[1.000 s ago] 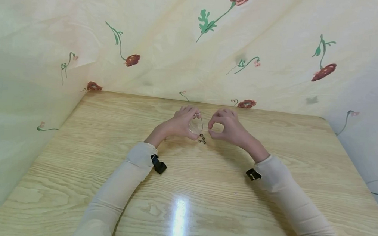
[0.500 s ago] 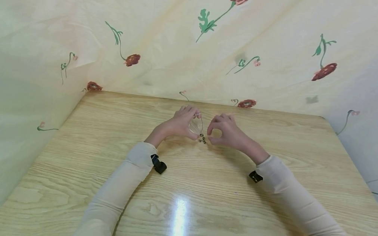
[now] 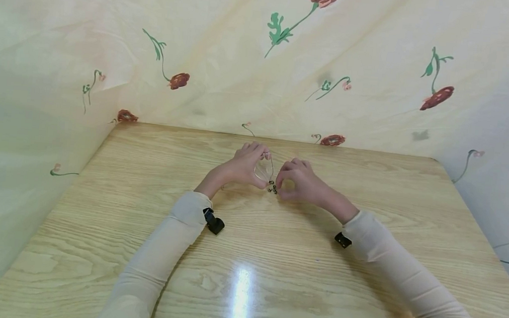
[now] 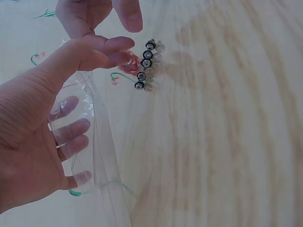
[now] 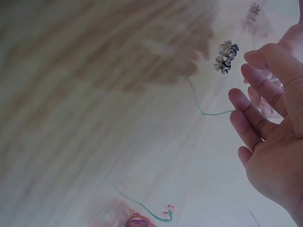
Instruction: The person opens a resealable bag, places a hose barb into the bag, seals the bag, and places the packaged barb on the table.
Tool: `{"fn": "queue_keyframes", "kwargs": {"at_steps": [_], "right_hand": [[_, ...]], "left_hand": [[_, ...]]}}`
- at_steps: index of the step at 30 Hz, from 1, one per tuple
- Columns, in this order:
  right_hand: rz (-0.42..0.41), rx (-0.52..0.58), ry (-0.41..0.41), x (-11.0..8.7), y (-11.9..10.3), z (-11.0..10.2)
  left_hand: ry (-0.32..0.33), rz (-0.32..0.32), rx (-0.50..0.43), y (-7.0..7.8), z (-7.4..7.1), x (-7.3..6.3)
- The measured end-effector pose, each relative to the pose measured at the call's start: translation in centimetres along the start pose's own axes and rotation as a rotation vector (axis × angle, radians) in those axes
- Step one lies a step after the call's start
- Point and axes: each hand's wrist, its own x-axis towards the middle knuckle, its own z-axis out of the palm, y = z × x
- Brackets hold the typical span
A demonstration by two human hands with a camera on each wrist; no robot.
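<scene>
My left hand [image 3: 244,165] holds a clear plastic bag [image 4: 102,142]. Its fingers show through the film in the left wrist view, with the thumb at the bag's upper end. Beside the bag's mouth, several small metal fittings with black rings [image 4: 147,62] lie in a short row on the table. My right hand [image 3: 300,180] is just to the right of these pieces, its thumb and forefinger bent into a ring shape in the head view. In the right wrist view its fingers [image 5: 258,80] are apart from the pieces and nothing shows between them.
The wood-grain table [image 3: 278,297] spreads around both hands and has a bright light reflection near its front. A flowered cloth [image 3: 227,50] hangs behind it and along both sides. Black straps [image 3: 213,221] hang from the sleeve cuffs.
My right hand has come down and slightly left, closer to the metal pieces. The left hand and the bag have stayed in place.
</scene>
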Motion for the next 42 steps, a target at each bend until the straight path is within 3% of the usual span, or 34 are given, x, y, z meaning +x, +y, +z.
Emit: {"fn": "queue_keyframes", "kwargs": {"at_steps": [16,42], "right_hand": [[0.004,0.001,-0.069,0.05,-0.54,0.12],[-0.013,-0.006,-0.105,0.02,-0.45,0.37]], "left_hand": [[-0.003,-0.002,-0.015,-0.01,-0.08,-0.05],[0.006,0.009,-0.012,0.07,-0.28,-0.15]]}}
